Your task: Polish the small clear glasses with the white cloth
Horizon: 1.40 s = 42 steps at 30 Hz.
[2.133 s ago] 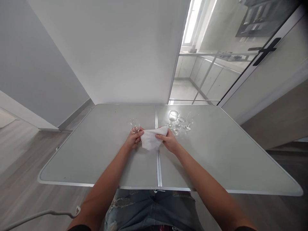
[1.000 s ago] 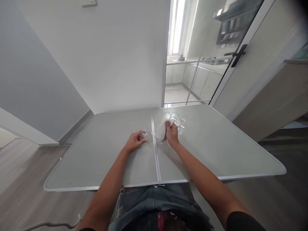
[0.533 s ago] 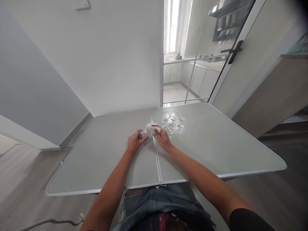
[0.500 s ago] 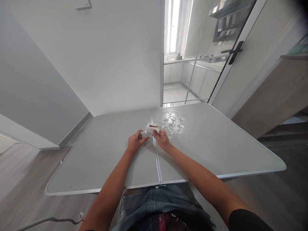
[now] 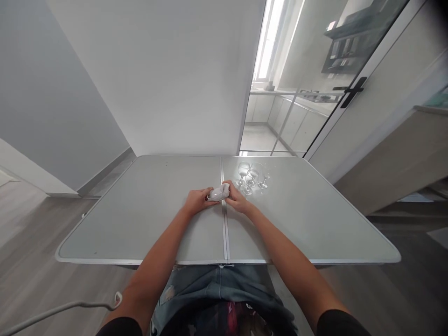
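Note:
Over the table's centre seam, my left hand (image 5: 196, 201) is closed around the base end of a clear glass (image 5: 214, 194), which lies sideways and looks like a goblet. My right hand (image 5: 238, 200) grips a white cloth (image 5: 226, 188) against the glass's right end. Whether some of the cloth is inside the bowl, I cannot tell. Just beyond my right hand, several clear stemmed glasses (image 5: 244, 170) stand close together on the table.
The pale table (image 5: 147, 224) has a metal rim and a seam down its middle. A white wall (image 5: 175, 93) rises behind it, beside a glass door with a black handle (image 5: 354, 92). A grey cable (image 5: 70, 305) hangs at lower left.
The glass and cloth have turned in my hands, and my right fingers have moved round to the far side of the cloth. My view has shifted slightly.

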Each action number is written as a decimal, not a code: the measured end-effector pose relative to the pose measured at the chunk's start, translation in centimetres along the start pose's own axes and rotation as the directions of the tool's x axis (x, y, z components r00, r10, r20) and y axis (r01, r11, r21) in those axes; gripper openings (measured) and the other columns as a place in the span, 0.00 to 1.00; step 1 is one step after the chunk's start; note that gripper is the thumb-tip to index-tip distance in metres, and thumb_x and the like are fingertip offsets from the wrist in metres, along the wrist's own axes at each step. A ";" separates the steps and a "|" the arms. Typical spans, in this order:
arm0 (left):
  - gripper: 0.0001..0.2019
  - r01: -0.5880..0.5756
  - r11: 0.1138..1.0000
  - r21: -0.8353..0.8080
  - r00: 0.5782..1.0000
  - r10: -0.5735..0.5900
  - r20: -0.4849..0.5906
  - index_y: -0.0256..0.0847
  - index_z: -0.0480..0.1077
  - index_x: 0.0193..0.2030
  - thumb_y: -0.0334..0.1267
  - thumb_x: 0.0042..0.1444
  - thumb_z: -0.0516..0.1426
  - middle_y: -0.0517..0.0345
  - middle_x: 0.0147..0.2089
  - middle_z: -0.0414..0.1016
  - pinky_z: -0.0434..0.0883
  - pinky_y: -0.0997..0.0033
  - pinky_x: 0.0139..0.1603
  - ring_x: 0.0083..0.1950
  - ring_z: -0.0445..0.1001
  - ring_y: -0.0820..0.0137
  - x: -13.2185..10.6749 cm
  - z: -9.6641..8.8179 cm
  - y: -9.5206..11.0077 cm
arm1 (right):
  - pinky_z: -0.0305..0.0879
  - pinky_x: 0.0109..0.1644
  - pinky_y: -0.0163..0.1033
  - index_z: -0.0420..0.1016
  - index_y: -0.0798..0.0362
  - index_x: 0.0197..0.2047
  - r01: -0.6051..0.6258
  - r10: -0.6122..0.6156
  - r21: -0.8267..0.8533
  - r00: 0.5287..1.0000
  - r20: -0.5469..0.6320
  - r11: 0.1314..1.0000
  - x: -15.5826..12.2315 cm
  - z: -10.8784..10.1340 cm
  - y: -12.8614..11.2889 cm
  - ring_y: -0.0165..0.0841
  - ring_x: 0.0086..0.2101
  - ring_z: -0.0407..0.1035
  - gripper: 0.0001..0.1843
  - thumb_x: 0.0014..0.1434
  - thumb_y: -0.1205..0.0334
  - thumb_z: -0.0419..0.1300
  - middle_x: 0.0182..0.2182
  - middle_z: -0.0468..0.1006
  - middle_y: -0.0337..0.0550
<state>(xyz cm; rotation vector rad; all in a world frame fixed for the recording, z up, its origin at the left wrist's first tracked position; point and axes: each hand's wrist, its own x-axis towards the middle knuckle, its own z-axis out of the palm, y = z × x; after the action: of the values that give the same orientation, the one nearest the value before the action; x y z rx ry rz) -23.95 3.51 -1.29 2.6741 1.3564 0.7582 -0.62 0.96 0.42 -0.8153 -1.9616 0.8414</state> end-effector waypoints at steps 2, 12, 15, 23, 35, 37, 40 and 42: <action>0.32 0.012 0.999 -0.041 1.000 -0.012 0.011 0.44 0.72 0.57 0.64 0.52 0.63 0.58 0.36 0.82 0.62 0.72 0.33 0.35 0.79 0.67 0.1 0.0 0.0 | 0.58 0.39 0.39 0.59 0.49 0.53 0.010 -0.010 -0.044 1.000 -0.019 0.999 0.0 -0.2 0.2 0.33 0.33 0.59 0.24 0.52 0.70 0.54 0.35 0.64 0.38; 0.31 -0.022 0.999 -0.040 0.999 0.020 -0.048 0.42 0.71 0.57 0.63 0.56 0.60 0.58 0.33 0.81 0.63 0.73 0.32 0.32 0.78 0.69 -0.2 0.6 0.2 | 0.65 0.51 0.45 0.71 0.51 0.47 -0.093 0.122 0.285 0.989 -0.087 0.954 -0.6 0.0 1.6 0.38 0.42 0.69 0.12 0.61 0.59 0.56 0.38 0.74 0.43; 0.29 -0.034 0.998 0.057 0.993 0.040 -0.111 0.42 0.72 0.57 0.61 0.58 0.59 0.55 0.33 0.81 0.61 0.72 0.30 0.32 0.79 0.67 -0.2 0.5 0.1 | 0.65 0.51 0.46 0.71 0.51 0.42 0.004 -0.003 0.040 0.999 -0.035 0.999 -0.3 -0.1 1.1 0.38 0.40 0.67 0.07 0.62 0.60 0.55 0.37 0.73 0.44; 0.27 -0.030 0.995 0.100 0.985 0.047 -0.168 0.45 0.77 0.53 0.62 0.54 0.62 0.55 0.31 0.81 0.59 0.71 0.29 0.31 0.78 0.68 -0.5 -0.1 -1.7 | 0.66 0.48 0.45 0.72 0.51 0.41 -0.049 0.049 0.002 0.998 -0.045 0.999 0.8 1.0 0.5 0.37 0.38 0.68 0.10 0.54 0.66 0.55 0.36 0.75 0.42; 0.31 -0.009 0.996 -0.094 0.986 -0.007 -0.169 0.44 0.76 0.55 0.64 0.52 0.62 0.60 0.30 0.78 0.65 0.75 0.34 0.29 0.74 0.74 -0.4 0.2 -1.8 | 0.67 0.52 0.44 0.78 0.50 0.41 0.001 0.232 0.515 0.893 -0.386 0.857 0.0 1.0 0.0 0.38 0.43 0.71 0.12 0.51 0.61 0.63 0.38 0.79 0.41; 0.31 0.028 0.997 -0.076 0.982 -0.042 -0.186 0.45 0.76 0.54 0.64 0.52 0.62 0.59 0.30 0.78 0.65 0.75 0.34 0.29 0.73 0.74 -0.5 -0.1 -2.3 | 0.67 0.51 0.43 0.75 0.49 0.38 0.036 0.212 0.472 0.861 -0.463 0.881 -0.2 0.5 -0.1 0.37 0.41 0.70 0.08 0.52 0.62 0.62 0.35 0.76 0.40; 0.30 0.108 0.993 -0.040 0.968 -0.114 -0.225 0.45 0.77 0.53 0.64 0.51 0.63 0.60 0.29 0.78 0.63 0.74 0.32 0.28 0.73 0.73 -0.5 -0.5 -3.1 | 0.67 0.46 0.42 0.70 0.49 0.34 0.018 0.228 0.413 0.810 -0.540 0.911 -0.5 -0.5 0.2 0.36 0.38 0.68 0.04 0.53 0.59 0.59 0.32 0.72 0.39; 0.30 0.160 0.987 -0.031 0.950 -0.163 -0.268 0.45 0.77 0.53 0.64 0.51 0.63 0.60 0.28 0.77 0.63 0.74 0.32 0.29 0.74 0.72 -0.4 -0.7 -3.4 | 0.68 0.44 0.42 0.70 0.48 0.35 -0.008 0.250 0.408 0.801 -0.544 0.913 -0.7 -1.0 0.3 0.38 0.39 0.69 0.07 0.54 0.56 0.57 0.33 0.73 0.41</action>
<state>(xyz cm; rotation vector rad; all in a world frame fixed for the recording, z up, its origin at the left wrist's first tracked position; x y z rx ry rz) -26.95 5.18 -1.70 2.4822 1.6011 1.1374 0.63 0.87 0.34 -0.8508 -1.1480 0.8885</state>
